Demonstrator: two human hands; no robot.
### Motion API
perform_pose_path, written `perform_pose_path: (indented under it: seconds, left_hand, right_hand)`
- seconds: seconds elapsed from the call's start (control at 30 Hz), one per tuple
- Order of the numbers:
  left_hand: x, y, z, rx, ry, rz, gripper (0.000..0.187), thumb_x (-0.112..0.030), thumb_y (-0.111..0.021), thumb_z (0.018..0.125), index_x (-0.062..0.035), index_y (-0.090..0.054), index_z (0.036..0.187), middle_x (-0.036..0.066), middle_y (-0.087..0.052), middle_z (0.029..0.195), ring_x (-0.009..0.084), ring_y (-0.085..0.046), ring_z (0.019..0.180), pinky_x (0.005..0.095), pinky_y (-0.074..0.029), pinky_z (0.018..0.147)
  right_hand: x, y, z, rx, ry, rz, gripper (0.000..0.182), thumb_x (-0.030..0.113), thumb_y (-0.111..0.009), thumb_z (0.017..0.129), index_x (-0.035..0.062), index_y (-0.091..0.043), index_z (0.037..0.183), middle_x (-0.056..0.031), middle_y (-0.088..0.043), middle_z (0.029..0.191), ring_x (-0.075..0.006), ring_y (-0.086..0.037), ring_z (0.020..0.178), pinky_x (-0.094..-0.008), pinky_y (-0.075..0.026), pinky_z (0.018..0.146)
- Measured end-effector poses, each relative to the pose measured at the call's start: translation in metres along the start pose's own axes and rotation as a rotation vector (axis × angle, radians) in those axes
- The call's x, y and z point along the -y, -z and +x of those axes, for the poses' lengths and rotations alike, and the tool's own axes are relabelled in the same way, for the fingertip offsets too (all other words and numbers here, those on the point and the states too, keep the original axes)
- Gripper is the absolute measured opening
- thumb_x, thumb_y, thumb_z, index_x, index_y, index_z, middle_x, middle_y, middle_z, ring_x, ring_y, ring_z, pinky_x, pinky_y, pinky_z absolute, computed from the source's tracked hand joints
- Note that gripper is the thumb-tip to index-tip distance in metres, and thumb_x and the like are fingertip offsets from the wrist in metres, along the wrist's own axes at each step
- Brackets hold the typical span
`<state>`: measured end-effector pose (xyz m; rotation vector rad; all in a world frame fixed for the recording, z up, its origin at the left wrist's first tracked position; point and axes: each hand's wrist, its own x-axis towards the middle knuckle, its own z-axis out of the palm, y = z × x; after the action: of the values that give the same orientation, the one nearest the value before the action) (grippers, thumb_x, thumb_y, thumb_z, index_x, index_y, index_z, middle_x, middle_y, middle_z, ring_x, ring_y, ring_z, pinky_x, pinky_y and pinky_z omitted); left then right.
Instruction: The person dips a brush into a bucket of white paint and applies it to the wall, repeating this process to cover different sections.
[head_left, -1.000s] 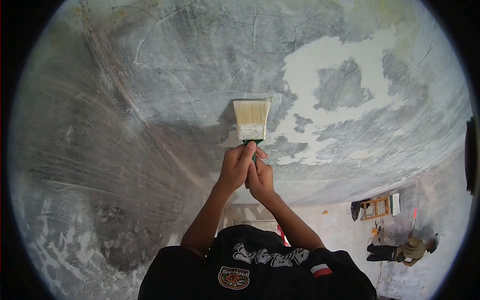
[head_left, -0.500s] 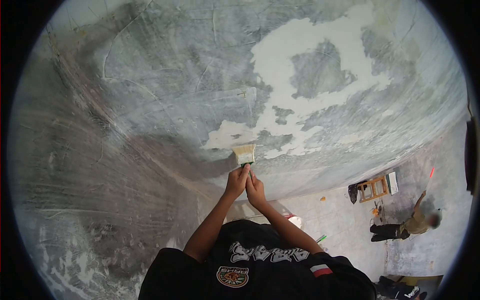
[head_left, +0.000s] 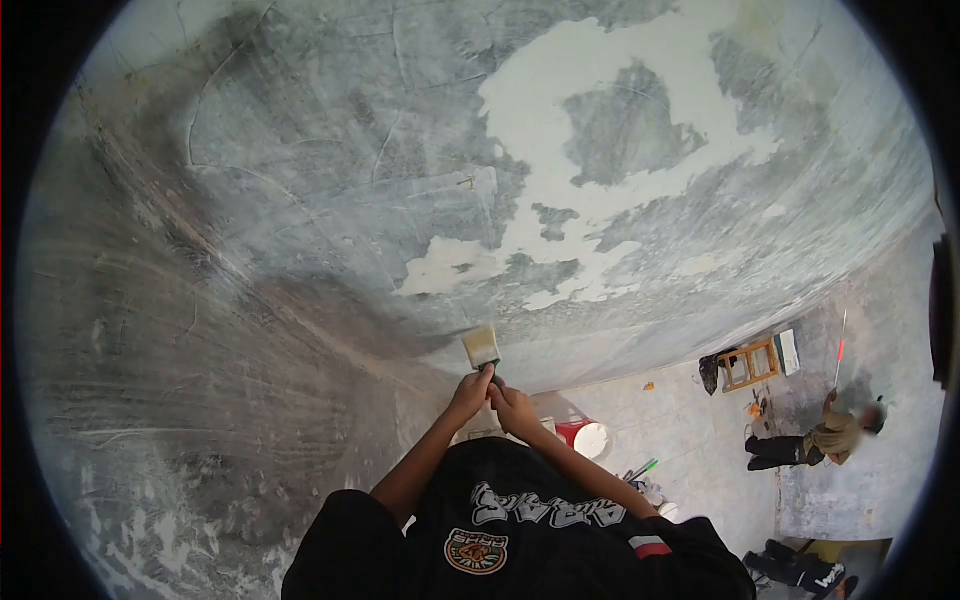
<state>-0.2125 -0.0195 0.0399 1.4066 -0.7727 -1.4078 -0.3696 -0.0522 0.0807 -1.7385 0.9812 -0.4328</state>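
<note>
Paintbrush [head_left: 481, 347] is low on the grey wall [head_left: 300, 200], bristles on it | left hand [head_left: 470, 394] and right hand [head_left: 512, 405] both closed tight on its green handle | red bucket [head_left: 583, 436] on the floor below | another person [head_left: 825, 438] stands far off by a wooden stool [head_left: 750, 365]

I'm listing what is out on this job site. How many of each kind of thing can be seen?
Paintbrush, gripped by left hand and right hand: 1
Red bucket: 1
Wooden stool: 1
Long pole, held by another person: 1
Total: 4
</note>
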Motion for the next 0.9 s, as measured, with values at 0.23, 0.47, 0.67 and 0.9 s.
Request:
perform_pose_path:
  seconds: [0.23,0.47,0.67,0.9]
  left_hand:
    - [-0.211,-0.060,-0.099,-0.193,-0.570,0.073,0.044,-0.031,-0.042,0.111,0.0023,-0.071,0.104,0.003,-0.065,0.071,0.0116,-0.060,0.065,0.0281,-0.050,0.066]
    - [-0.274,-0.052,-0.064,-0.194,-0.776,0.066,0.048,-0.031,-0.045,0.110,0.0035,-0.070,0.090,0.011,-0.070,0.073,0.0158,-0.064,0.065,0.0312,-0.052,0.067]
    - [-0.182,-0.037,-0.023,-0.335,-0.566,0.151,0.052,-0.037,-0.043,0.110,0.0019,-0.070,0.088,0.007,-0.068,0.072,0.0118,-0.062,0.067,0.0301,-0.053,0.070]
    - [-0.076,-0.033,0.014,-0.497,-0.438,0.200,0.055,-0.045,-0.041,0.109,-0.0007,-0.072,0.097,0.012,-0.075,0.086,0.0239,-0.071,0.083,0.0348,-0.054,0.080]
  right_hand:
    - [0.152,0.060,-0.027,-0.098,0.328,0.261,0.038,0.030,-0.046,0.109,-0.0007,-0.064,0.095,-0.0123,-0.063,0.067,-0.0216,-0.063,0.061,-0.0368,-0.047,0.058]
    - [0.194,0.072,0.033,-0.246,0.453,0.350,0.040,0.023,-0.045,0.109,-0.0028,-0.058,0.081,-0.0087,-0.055,0.056,-0.0124,-0.053,0.053,-0.0340,-0.041,0.050]
    - [0.114,0.029,0.055,-0.304,0.411,0.160,0.038,0.022,-0.045,0.109,-0.0100,-0.064,0.114,-0.0145,-0.074,0.091,-0.0170,-0.069,0.088,-0.0336,-0.052,0.079]
    - [0.009,-0.001,0.081,-0.136,0.285,-0.030,0.045,0.030,-0.044,0.106,-0.0048,-0.058,0.131,-0.0299,-0.069,0.085,-0.0425,-0.072,0.079,-0.0489,-0.053,0.065]
